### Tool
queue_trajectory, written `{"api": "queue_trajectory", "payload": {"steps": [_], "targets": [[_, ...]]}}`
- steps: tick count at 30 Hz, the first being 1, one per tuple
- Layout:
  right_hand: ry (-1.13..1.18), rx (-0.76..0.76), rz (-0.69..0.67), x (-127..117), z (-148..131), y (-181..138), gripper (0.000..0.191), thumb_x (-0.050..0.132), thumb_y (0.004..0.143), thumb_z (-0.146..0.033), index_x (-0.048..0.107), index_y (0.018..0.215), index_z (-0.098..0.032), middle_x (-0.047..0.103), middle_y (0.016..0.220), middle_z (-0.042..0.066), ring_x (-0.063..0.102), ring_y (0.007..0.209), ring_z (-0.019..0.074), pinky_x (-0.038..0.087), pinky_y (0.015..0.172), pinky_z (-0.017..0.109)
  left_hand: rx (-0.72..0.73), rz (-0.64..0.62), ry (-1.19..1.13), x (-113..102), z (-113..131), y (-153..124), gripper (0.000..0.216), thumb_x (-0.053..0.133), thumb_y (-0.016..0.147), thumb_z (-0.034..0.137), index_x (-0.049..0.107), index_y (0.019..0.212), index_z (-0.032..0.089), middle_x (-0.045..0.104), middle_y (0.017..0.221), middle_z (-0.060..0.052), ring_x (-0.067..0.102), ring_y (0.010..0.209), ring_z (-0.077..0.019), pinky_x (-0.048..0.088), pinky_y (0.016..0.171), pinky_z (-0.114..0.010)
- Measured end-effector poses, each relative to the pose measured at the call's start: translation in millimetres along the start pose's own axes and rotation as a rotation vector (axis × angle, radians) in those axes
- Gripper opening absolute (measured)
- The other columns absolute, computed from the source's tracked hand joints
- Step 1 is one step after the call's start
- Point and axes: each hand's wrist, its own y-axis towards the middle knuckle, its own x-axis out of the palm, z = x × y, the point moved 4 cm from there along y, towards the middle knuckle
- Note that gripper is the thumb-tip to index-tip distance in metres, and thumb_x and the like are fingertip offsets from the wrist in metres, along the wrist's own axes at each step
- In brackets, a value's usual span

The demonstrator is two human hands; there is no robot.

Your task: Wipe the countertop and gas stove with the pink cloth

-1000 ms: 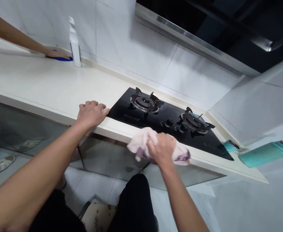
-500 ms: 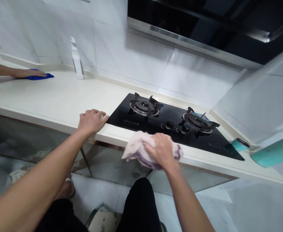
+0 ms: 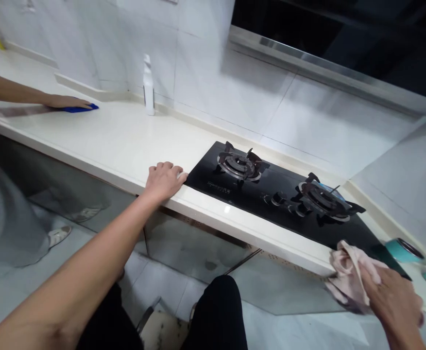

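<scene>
My left hand (image 3: 164, 180) rests on the front edge of the cream countertop (image 3: 99, 141), fingers curled over the edge beside the left corner of the black gas hob (image 3: 267, 199). It holds nothing. My right hand (image 3: 395, 299) presses a crumpled pale pink cloth (image 3: 347, 277) against the countertop's front edge at the hob's right end, fingers bunched on the cloth. The hob has two burners (image 3: 240, 163) and several knobs between them.
At the far left another person's hand (image 3: 65, 101) lies on a blue cloth (image 3: 79, 108) on the counter. A white spray bottle (image 3: 148, 86) stands by the tiled wall. A teal cup (image 3: 402, 249) sits right of the hob. Below are glass-fronted cabinets and a tiled floor.
My right hand has slid the pink cloth to the right along the counter's front edge, from the hob's middle to its right end. My left hand stayed put; the view shifted left.
</scene>
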Motion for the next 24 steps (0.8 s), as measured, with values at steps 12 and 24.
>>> {"api": "queue_trajectory", "payload": {"steps": [12,24], "targets": [[0.078,-0.3,0.091,-1.0,-293.2,31.9,0.032,0.052,0.102,-0.041,0.073,0.096,-0.018,0.073,0.094,0.012,0.062,0.09,0.0269,0.039,0.083,0.04,0.019,0.059,0.001,8.5,-2.3,-1.1,0.052,0.037,0.105,0.052,0.072,0.133,0.026,0.064,0.142,-0.015,0.052,0.131,-0.0355,0.037,0.108,-0.049],[0.352,-0.589,-0.112,0.6,-476.9,59.4,0.043,0.067,0.098,-0.053,0.062,0.124,-0.019,0.067,0.116,0.013,0.054,0.106,0.0295,0.036,0.094,0.044,0.001,0.026,-0.059,0.0,-6.7,0.3,0.049,0.041,0.102,0.055,0.073,0.129,0.03,0.065,0.142,-0.013,0.051,0.135,-0.0344,0.035,0.112,-0.05]]}}
